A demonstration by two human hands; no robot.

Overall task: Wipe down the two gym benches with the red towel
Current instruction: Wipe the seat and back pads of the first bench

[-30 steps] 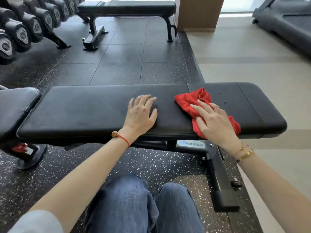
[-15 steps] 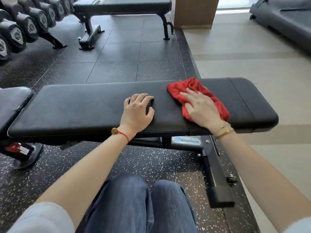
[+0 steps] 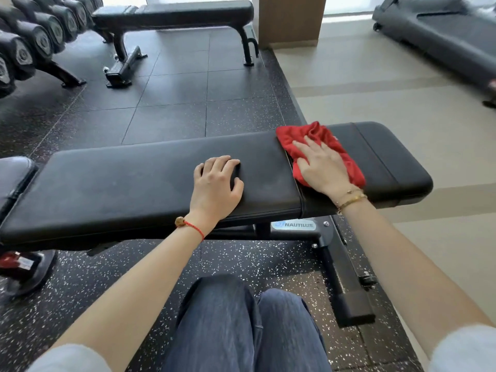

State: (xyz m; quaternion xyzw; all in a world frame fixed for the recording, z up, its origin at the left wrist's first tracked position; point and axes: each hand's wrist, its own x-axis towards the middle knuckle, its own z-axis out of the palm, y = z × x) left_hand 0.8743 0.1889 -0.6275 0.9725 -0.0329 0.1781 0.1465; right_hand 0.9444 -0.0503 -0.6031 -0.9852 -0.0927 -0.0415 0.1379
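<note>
A black padded gym bench (image 3: pixel 120 183) stretches across the view just in front of me. The red towel (image 3: pixel 319 138) lies crumpled on its right part, over the seam between the two pads. My right hand (image 3: pixel 322 167) presses flat on the towel with fingers spread. My left hand (image 3: pixel 217 183) rests on the bench's long pad to the left of the towel, fingers curled, holding nothing. A second black bench (image 3: pixel 174 12) stands at the back of the room.
A rack of dumbbells (image 3: pixel 29 41) lines the left side. A wooden pillar (image 3: pixel 292 20) stands at the back, and a treadmill (image 3: pixel 442 33) at the far right. The near bench's black foot (image 3: pixel 349 296) juts toward me beside my knees (image 3: pixel 241 318).
My right hand has slid the towel away from the near edge toward the far edge of the bench. My left hand's fingers have curled in on the pad.
</note>
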